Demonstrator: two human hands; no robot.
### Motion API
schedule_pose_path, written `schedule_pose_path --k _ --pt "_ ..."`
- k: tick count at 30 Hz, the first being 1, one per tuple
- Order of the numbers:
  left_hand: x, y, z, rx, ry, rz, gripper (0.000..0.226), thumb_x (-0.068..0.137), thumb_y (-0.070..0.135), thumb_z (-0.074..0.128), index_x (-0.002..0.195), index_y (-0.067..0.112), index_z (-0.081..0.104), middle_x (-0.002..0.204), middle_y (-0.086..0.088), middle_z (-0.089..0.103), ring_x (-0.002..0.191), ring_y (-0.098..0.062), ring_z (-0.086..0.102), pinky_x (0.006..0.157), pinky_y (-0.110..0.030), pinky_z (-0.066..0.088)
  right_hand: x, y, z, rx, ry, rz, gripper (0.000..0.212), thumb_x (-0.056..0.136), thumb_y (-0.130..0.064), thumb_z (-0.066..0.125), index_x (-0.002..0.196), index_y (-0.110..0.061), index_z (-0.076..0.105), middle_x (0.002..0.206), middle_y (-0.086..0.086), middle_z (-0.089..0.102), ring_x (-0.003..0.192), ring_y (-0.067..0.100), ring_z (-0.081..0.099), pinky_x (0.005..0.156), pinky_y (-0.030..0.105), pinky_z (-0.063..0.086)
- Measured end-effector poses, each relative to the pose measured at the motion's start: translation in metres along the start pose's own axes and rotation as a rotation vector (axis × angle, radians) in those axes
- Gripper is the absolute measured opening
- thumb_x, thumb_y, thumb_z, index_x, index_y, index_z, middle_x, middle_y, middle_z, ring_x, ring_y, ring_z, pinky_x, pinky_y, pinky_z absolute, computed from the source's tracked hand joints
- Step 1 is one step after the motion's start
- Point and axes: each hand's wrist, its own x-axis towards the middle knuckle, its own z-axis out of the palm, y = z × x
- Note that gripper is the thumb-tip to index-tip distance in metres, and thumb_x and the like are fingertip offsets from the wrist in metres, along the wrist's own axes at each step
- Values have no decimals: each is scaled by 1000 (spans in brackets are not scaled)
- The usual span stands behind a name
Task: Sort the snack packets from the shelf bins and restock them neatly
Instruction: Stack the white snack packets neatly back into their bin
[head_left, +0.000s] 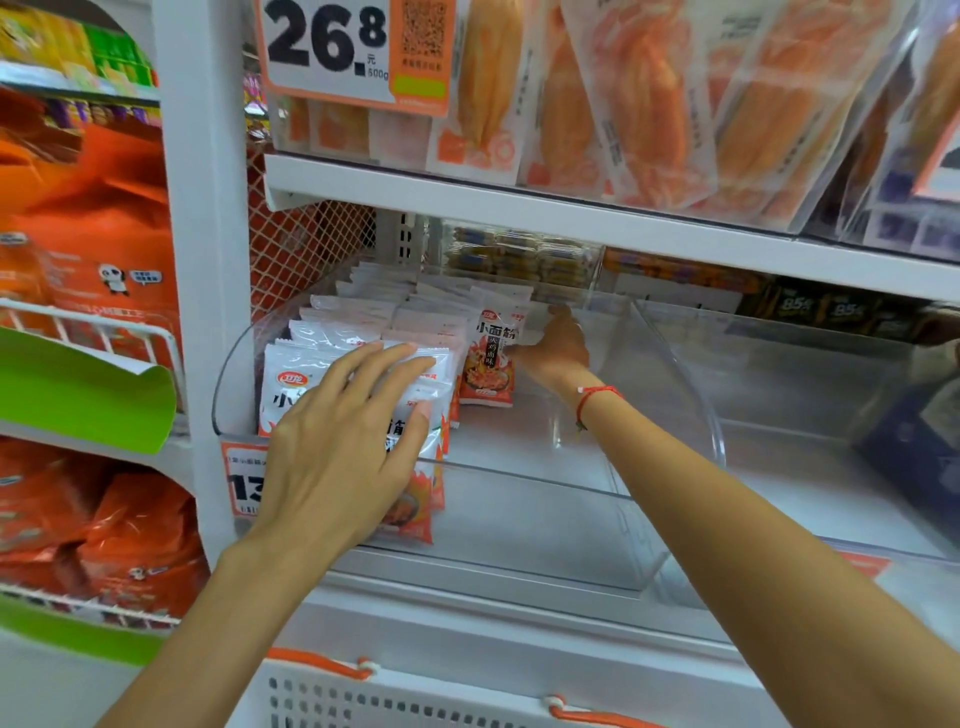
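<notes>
Looking down into the clear plastic bin (675, 395) on the middle shelf, I see its left side filled with white snack packets (363, 322) standing in rows, front to back, while its right side is bare. My left hand (343, 447) lies flat with straight, spread fingers pressed on the front packet (426, 499) of the near row, gripping nothing. My right hand (556, 348), a red string bracelet (597, 397) at the wrist, reaches deeper in and touches an upright packet (488, 358) at the right edge of the rows; I cannot tell whether its fingers curl round it. The packets are white with black Chinese lettering, a red oval logo up top and orange flame artwork below. Above, another clear bin (810, 208) holds orange-and-white pouches (639, 104) behind a price tag (332, 52) reading 26.8.
</notes>
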Motion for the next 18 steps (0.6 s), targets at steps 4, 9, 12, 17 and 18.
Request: schedule_pose_path --k 4,9,12,17,18 --pt "0 0 -5 -12 -54 26 51 94 41 30 136 23 53 139 5 53 132 -17 43 96 -40 46 -46 -10 -26 -220 -50 -154 66 80 -30 74 135 -14 42 135 13 46 116 32 54 91 34 48" --pt "-1 11 -27 6 -24 149 47 93 36 42 134 15 52 139 -4 52 129 -27 45 106 -43 35 -151 -13 -68 -283 -5 -530 22 85 -30 68 106 -28 67 89 -9 58 79 15 56 76 36 50" --pt "-28 31 -47 -73 42 150 37 89 30 54 123 17 60 123 0 61 113 -21 51 91 -31 35 -215 6 -81 -411 -174 -579 14 89 -34 64 103 -34 66 72 -19 54 71 6 50 66 30 44" --pt "-96 52 -47 7 -511 -3 28 97 40 49 123 32 56 120 12 62 108 -17 60 74 -30 40 -267 87 -41 -879 -888 -341 39 95 -42 54 132 -30 50 125 -4 58 117 18 51 89 30 40" --pt "-111 51 -37 60 -648 -6 31 98 42 46 126 33 54 124 11 61 110 -18 59 76 -30 41 -275 109 -26 -904 -962 -290 41 95 -40 54 134 -27 50 131 -1 56 123 20 48 95 31 39"
